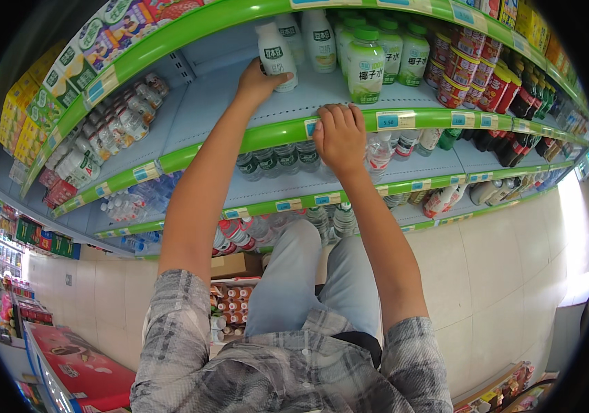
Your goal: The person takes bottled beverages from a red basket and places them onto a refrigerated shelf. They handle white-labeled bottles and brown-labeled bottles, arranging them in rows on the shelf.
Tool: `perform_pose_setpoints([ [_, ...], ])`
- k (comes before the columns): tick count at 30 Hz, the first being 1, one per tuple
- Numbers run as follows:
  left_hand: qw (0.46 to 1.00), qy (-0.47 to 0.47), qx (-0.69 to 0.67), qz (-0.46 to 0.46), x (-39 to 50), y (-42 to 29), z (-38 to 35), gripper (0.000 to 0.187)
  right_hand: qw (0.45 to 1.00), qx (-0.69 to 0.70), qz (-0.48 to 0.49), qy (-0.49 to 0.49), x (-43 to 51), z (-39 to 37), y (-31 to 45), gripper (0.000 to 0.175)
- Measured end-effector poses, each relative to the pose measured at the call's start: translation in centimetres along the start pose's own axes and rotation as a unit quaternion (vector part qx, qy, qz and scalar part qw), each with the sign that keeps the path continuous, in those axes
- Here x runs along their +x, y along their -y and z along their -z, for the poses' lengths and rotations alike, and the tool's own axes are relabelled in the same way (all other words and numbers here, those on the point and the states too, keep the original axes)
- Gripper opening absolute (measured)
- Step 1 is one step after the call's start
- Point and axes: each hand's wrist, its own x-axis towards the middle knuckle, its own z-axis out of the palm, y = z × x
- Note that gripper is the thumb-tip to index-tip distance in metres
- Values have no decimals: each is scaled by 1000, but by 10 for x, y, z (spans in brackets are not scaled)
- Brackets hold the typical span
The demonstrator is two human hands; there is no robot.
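Note:
My left hand (262,82) is closed around a white soy milk bottle (277,57) that stands upright on the shelf (207,98). Two similar white bottles, one of them (319,44) more to the right, stand behind it. My right hand (341,135) rests with bent fingers over the shelf's green front edge, holding no product. Just beyond its fingers are green-capped coconut water bottles (365,69), with price tags along the edge beside the hand.
Stacked cans (459,72) and dark drink bottles fill the right part of this shelf. Small bottles (119,124) stand at the left. Lower shelves hold water bottles (287,157). By my legs are a cardboard box (235,265) and a crate of orange bottles (233,304).

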Motion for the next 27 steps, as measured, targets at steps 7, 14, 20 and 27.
perform_pose_setpoints([
  [7,992,-64,103,-20,29,3,-24,72,1000,-1,-14,-15,-2,-6,0,21],
  [14,985,-58,160,-4,32,-13,-36,73,1000,2,-26,-8,-2,-4,0,21],
  [20,976,-97,191,38,39,-6,-47,72,1000,6,-28,-8,-3,-6,3,22],
  [27,981,-102,162,21,39,-7,-53,101,999,15,-40,-4,-1,-4,2,21],
])
